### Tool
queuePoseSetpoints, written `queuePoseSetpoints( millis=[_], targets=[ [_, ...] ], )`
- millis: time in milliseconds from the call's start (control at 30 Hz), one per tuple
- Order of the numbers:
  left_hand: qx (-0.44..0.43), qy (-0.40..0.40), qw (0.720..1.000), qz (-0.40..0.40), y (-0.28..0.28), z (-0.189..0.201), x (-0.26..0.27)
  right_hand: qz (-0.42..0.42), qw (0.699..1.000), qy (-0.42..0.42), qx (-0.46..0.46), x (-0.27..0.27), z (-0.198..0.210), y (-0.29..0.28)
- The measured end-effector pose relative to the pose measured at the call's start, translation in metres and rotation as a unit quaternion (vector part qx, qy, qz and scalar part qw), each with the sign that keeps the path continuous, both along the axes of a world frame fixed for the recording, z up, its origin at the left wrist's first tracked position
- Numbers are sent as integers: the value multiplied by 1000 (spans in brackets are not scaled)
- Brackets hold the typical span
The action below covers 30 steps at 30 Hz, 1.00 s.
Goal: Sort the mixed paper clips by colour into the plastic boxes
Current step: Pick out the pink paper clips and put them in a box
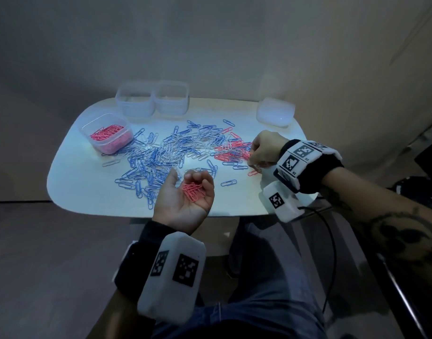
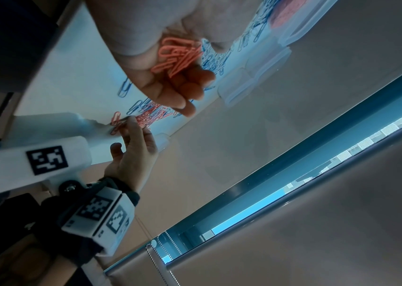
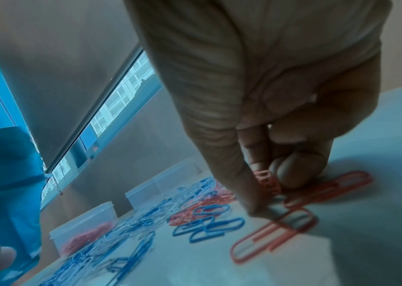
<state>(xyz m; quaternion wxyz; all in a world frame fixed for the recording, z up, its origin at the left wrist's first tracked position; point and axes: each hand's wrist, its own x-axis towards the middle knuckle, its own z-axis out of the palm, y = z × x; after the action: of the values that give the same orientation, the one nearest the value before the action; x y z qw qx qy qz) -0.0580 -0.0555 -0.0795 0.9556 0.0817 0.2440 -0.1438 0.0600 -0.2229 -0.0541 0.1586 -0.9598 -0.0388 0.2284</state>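
Fingers of the left hand (image 1: 185, 201) were curled up over the palm, cupping a small bunch of pink clips (image 1: 193, 190), palm up above the near edge of the white table (image 1: 87, 192); the left wrist view showed the same bunch (image 2: 177, 56) lying in the cupped palm w/ fingertips (image 2: 195, 81) bent over it. Far left on the table stood a clear plastic box (image 1: 106, 136) part filled w/ pink clips. Behind it, at the back edge, two more clear boxes (image 1: 152, 100) sat side by side, touching; couldn't tell if anything was in them. Mid-table lay the mixed heap of blue and white clips (image 1: 166, 152), spreading toward the left hand. Right of the heap was a patch of mostly pink clips (image 1: 231, 150) w/ a few blue mixed in. Right hand (image 1: 265, 149) was knuckles-up at that patch's right edge, fingers (image 3: 290, 174) curled down & pinching several pink clips against the thumb (image 3: 234, 154) just above the tabletop, per the right wrist view. One loose pink clip (image 3: 275, 230) lay flat just by the thumb tip. Back right corner held a lid-like clear plastic piece (image 1: 275, 112).
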Motion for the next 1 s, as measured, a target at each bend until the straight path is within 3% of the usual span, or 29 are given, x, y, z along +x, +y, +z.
queuePoseSetpoints(
  millis=[300, 567, 667, 867, 1000],
  targets=[
    [26, 1, 1000, 13, -3, -3, 6, 6, 999, 12, 44, 0, 12, -7],
    [85, 11, 996, -13, -28, 3, 34, 76, 994, -55, 50, 1, 46, 0],
    [101, -3, 995, -27, -35, 7, 41, 100, 986, -82, 102, -9, 61, 11],
    [71, -74, 995, 21, -35, 15, 45, 186, 972, -35, 140, -34, 63, 42],
    [31, -94, 995, 29, -26, 11, 43, 101, 965, -106, 216, -16, 71, 18]
  ],
)
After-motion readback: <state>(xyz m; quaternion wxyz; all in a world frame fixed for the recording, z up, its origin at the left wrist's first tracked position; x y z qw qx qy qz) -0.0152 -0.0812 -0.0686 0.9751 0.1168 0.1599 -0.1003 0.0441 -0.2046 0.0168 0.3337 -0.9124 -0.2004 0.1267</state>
